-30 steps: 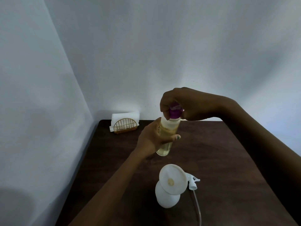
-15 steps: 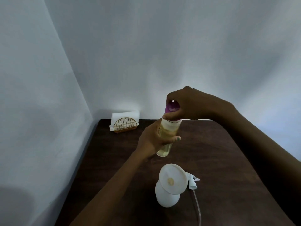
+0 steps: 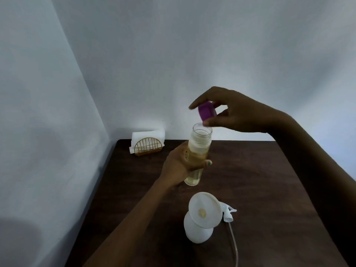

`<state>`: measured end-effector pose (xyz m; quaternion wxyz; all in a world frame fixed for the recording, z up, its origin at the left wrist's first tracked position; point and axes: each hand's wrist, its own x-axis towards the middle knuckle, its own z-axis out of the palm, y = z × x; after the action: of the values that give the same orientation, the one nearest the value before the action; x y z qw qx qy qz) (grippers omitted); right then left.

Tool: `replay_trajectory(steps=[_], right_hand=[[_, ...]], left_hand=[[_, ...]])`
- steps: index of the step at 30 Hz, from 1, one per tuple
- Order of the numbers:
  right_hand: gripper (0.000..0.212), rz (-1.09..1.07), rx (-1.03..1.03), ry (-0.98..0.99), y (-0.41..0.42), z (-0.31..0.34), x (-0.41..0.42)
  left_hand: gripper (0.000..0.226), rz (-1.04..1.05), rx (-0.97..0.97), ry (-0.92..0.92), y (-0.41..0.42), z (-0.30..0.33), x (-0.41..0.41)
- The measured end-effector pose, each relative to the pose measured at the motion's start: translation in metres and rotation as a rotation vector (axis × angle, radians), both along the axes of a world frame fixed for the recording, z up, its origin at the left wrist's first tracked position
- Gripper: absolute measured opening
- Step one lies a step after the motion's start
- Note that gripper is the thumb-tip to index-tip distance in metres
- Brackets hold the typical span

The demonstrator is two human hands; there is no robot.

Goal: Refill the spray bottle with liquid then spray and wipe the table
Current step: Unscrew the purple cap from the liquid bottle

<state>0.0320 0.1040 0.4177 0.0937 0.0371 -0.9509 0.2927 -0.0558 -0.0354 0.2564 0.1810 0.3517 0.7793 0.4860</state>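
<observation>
My left hand (image 3: 181, 164) grips a clear bottle of yellowish liquid (image 3: 198, 151), held upright above the dark wooden table (image 3: 260, 180). Its mouth stands uncovered. My right hand (image 3: 231, 110) holds the purple cap (image 3: 207, 112) between fingers and thumb, just above and right of the bottle's mouth. Nearer to me stands the white spray bottle (image 3: 196, 233) with a white funnel (image 3: 204, 211) resting in its neck. The white spray head (image 3: 229, 212) with its thin tube lies on the table beside it, to the right.
A gold wire holder with white napkins (image 3: 147, 144) stands at the table's far left corner. White walls close in behind and on the left. The table's left edge runs next to the wall.
My right hand has lifted the purple cap off the liquid bottle and raised it up to the right. My left hand and the bottle stayed in place.
</observation>
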Motion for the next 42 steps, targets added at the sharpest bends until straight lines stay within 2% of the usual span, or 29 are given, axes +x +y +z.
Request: replay_trajectory(steps=[4,7,11,15,18,21,25,30,33,36,39,42], right_hand=[[0.028,-0.132,-0.522,0.102,0.012,-0.028,0.008],[0.044,-0.253,-0.873,0.173,0.021,-0.060,0.020],[0.040,-0.449,-1.055,0.229,0.031,-0.116,0.041],[0.035,-0.745,-0.993,0.193,0.034,-0.183,0.073],[0.027,-0.926,-0.933,0.077,0.031,-0.235,0.101],[0.029,-1.091,-0.877,-0.027,0.021,-0.284,0.127],[0.040,-1.177,-0.763,-0.184,0.003,-0.331,0.160],[0.056,-1.242,-0.410,-0.361,-0.018,-0.371,0.211],[0.067,-1.222,-0.372,-0.343,-0.027,-0.365,0.209],[0.079,-1.284,-0.489,-0.241,-0.025,-0.361,0.205],[0.070,-1.392,-0.567,-0.088,-0.022,-0.345,0.196],[0.064,-1.309,-0.635,0.033,-0.022,-0.317,0.179]], left_hand=[[0.078,0.013,0.042,-0.039,-0.004,0.000,0.000],[0.072,0.014,0.063,-0.054,-0.004,0.000,-0.001],[0.068,0.019,0.070,-0.048,-0.005,-0.001,-0.001],[0.068,0.014,0.064,-0.049,-0.004,-0.001,0.000],[0.059,0.015,0.061,-0.059,-0.004,-0.003,0.002],[0.066,0.006,0.059,-0.064,-0.002,-0.002,0.003],[0.068,0.009,0.049,-0.068,-0.002,-0.004,0.005],[0.057,0.002,0.076,-0.045,-0.006,-0.022,0.040],[0.057,0.000,0.079,-0.040,-0.010,-0.014,0.037],[0.063,-0.004,0.066,-0.043,-0.009,-0.015,0.037],[0.066,0.007,0.064,-0.044,-0.009,-0.015,0.036],[0.066,0.005,0.068,-0.049,-0.009,-0.012,0.037]])
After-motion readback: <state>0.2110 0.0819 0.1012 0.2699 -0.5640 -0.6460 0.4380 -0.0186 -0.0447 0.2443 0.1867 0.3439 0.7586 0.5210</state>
